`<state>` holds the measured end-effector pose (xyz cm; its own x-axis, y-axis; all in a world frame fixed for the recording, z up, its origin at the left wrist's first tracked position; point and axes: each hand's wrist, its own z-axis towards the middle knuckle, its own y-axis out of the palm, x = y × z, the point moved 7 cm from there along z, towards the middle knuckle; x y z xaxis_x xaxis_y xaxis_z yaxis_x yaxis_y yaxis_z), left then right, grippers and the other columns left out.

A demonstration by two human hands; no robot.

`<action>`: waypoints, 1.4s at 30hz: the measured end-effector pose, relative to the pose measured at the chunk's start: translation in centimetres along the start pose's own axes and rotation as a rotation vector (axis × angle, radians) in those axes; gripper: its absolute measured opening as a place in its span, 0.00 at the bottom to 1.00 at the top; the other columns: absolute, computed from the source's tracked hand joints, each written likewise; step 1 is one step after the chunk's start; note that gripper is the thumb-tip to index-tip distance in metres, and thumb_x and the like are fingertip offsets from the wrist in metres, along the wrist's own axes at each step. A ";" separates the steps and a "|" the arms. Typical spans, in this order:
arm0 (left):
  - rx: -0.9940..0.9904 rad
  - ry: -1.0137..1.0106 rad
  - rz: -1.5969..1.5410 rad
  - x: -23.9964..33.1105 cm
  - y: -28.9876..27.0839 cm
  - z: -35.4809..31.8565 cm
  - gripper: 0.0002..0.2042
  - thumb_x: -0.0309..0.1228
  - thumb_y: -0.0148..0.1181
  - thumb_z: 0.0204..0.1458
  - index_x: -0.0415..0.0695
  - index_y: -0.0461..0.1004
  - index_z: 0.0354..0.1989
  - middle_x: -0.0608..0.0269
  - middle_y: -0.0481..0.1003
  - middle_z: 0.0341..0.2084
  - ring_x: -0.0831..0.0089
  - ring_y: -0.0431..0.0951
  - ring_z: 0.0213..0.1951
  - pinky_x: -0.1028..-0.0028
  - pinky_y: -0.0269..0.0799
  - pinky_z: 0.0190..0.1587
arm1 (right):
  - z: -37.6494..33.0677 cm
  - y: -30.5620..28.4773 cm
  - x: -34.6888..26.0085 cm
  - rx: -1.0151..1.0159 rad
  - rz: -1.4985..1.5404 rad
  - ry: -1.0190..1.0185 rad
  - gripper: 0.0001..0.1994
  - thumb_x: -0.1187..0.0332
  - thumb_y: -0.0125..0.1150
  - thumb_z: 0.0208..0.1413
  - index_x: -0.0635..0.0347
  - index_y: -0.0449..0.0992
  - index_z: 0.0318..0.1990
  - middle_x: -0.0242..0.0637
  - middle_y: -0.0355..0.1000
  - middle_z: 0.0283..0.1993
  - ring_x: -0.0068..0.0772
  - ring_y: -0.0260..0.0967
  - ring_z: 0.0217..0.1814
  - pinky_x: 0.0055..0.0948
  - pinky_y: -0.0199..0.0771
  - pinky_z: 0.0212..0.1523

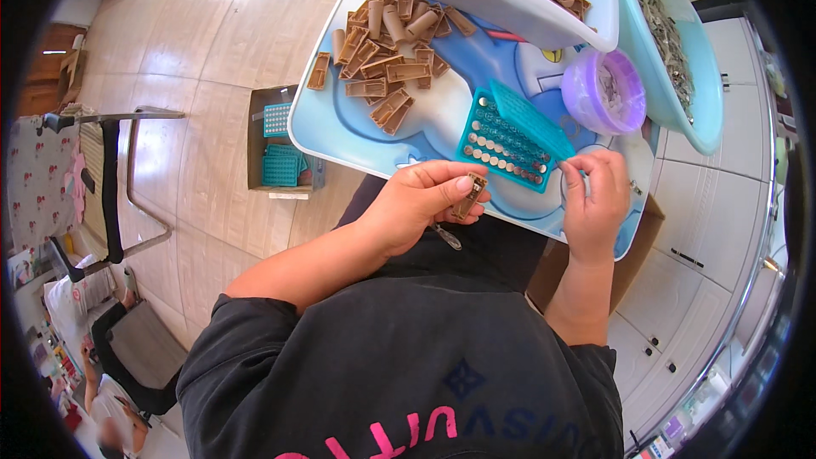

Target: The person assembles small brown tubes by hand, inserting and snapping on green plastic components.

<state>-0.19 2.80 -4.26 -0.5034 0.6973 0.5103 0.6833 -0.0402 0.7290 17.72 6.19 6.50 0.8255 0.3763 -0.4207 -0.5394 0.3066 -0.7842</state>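
My left hand [406, 204] is closed around a small brown plastic casing [469, 197], held just off the table's near edge with its hollow side up. A teal plastic case [501, 173] lies beyond my hands, its ribbed teal lid [520, 112] tilted back. Rows of small round silver button cells [486, 157] sit in its slots. Beside the case's right corner, my right hand [597, 204] has thumb and fingertips pinched together. Whatever is between those fingertips is too small to make out.
A heap of brown casings [387, 55] covers the table's [327, 132] far left. Behind stands a white bin [510, 0] of casings. A purple bowl [631, 115] and a turquoise basin [707, 119] of metal parts stand right. A cardboard box [253, 153] with teal cases is on the floor.
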 end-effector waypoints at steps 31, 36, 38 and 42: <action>-0.023 0.437 0.342 -2.4 -5.4 -1.0 0.18 0.26 0.60 0.48 0.39 0.68 0.48 0.58 0.69 0.47 0.70 0.68 0.48 0.69 0.67 0.48 | 3.6 26.9 -27.3 -1.188 0.009 -0.384 0.08 0.74 0.60 0.41 0.58 0.80 0.31 0.39 0.76 0.36 0.38 0.75 0.38 0.33 0.75 0.27; -0.004 0.366 0.318 -2.1 -5.7 -1.8 0.18 0.26 0.60 0.48 0.39 0.68 0.49 0.58 0.69 0.48 0.69 0.68 0.48 0.69 0.67 0.48 | 2.2 29.4 -27.5 -1.245 0.001 -0.392 0.07 0.76 0.62 0.39 0.60 0.80 0.30 0.42 0.76 0.36 0.40 0.75 0.38 0.35 0.75 0.29; 0.000 0.335 0.304 -2.0 -5.7 -2.1 0.18 0.25 0.60 0.48 0.39 0.68 0.49 0.58 0.69 0.48 0.69 0.68 0.49 0.69 0.67 0.48 | 1.9 30.2 -27.7 -1.235 0.047 -0.384 0.08 0.76 0.61 0.39 0.61 0.79 0.31 0.44 0.76 0.36 0.42 0.75 0.38 0.36 0.75 0.29; -0.006 0.266 0.277 -2.1 -5.4 -2.2 0.18 0.25 0.60 0.48 0.39 0.68 0.49 0.58 0.69 0.48 0.69 0.68 0.49 0.69 0.67 0.48 | 1.5 32.8 -27.1 -1.108 0.321 -0.242 0.09 0.76 0.57 0.42 0.63 0.75 0.35 0.49 0.74 0.37 0.49 0.73 0.40 0.39 0.74 0.35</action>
<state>-3.98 -0.03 -8.27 -0.4204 0.4496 0.7881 0.8097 -0.2060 0.5495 -22.57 7.33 -7.12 0.5609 0.4904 -0.6670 -0.1795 -0.7145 -0.6762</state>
